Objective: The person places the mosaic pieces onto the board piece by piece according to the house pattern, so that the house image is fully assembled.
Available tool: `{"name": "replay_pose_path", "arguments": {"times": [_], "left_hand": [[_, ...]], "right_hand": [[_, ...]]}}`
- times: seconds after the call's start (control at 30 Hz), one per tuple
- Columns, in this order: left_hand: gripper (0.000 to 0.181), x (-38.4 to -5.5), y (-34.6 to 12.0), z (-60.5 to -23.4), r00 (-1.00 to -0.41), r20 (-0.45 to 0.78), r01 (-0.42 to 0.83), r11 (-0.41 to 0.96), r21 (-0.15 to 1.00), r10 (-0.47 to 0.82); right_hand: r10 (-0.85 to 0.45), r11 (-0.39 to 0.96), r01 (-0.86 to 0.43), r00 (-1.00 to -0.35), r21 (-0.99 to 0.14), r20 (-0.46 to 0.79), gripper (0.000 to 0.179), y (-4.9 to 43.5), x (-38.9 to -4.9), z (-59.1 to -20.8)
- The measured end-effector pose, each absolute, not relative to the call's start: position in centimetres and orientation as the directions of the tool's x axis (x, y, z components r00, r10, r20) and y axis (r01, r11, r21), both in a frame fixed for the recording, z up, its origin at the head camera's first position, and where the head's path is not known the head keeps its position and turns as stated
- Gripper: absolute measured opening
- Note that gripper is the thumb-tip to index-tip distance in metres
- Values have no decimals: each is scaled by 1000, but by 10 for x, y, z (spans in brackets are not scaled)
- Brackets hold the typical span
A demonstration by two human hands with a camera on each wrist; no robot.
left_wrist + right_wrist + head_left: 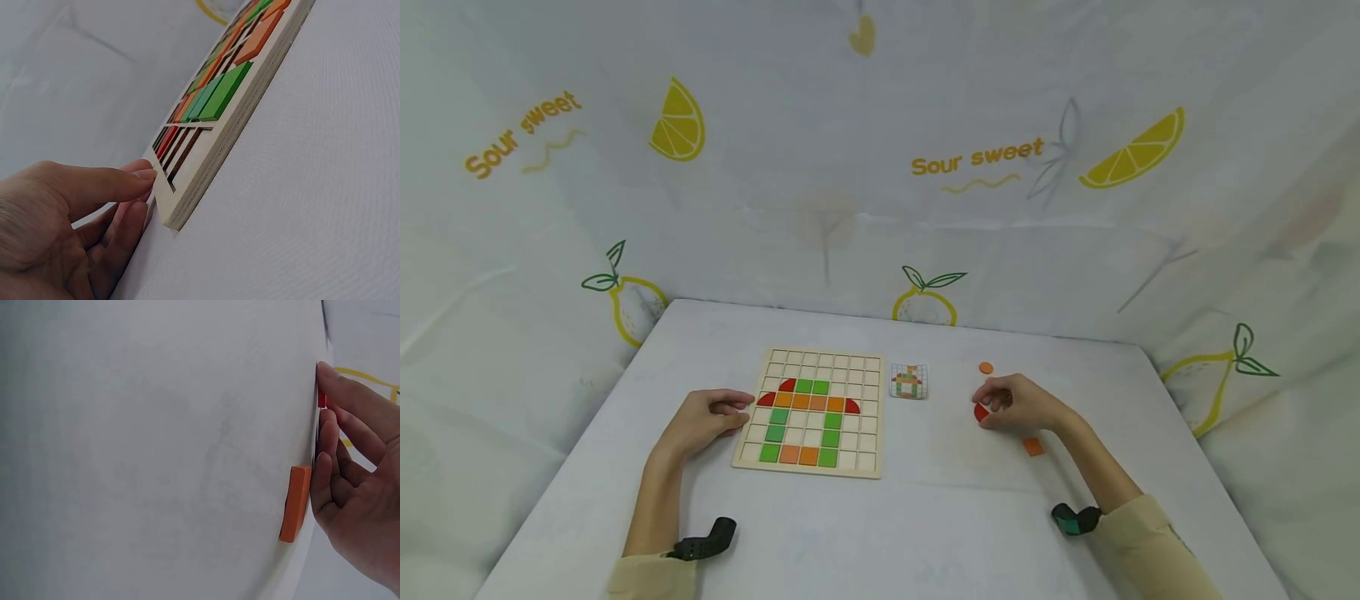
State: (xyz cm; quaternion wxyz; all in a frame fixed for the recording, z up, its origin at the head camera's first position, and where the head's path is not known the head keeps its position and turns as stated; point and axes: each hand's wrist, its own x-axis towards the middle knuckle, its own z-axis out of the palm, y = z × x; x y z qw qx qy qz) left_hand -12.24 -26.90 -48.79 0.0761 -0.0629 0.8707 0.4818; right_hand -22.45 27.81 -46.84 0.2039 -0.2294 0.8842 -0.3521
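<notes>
A wooden grid board (870, 433) lies on the table, holding green and orange square tiles and several red curved-edged ones. My left hand (702, 421) is at its left edge; in the left wrist view its thumb and fingertips (145, 175) touch the frame near a corner, not wrapped round it. Right of the board, my right hand (1018, 402) pinches a red tile (981, 412) between thumb and fingers at the table surface. The fingers hide part of that tile; its red edge (322, 398) shows in the right wrist view. An orange square tile (1033, 447) lies below this hand.
A small pattern card (909, 382) with a coloured grid picture lies just right of the board. An orange round tile (986, 367) lies beyond the right hand. White cloth with lemon prints (925, 242) hangs behind the white table (925, 533).
</notes>
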Motion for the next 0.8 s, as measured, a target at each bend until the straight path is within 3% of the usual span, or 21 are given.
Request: {"name": "replay_pose_path", "arguments": {"times": [0.8], "left_hand": [[34,-122,-268,-489,-981,-192,-184,527,829,-41]], "right_hand": [[-621,625,-334,-761,-706,-189,25,284,-230,-466]]}}
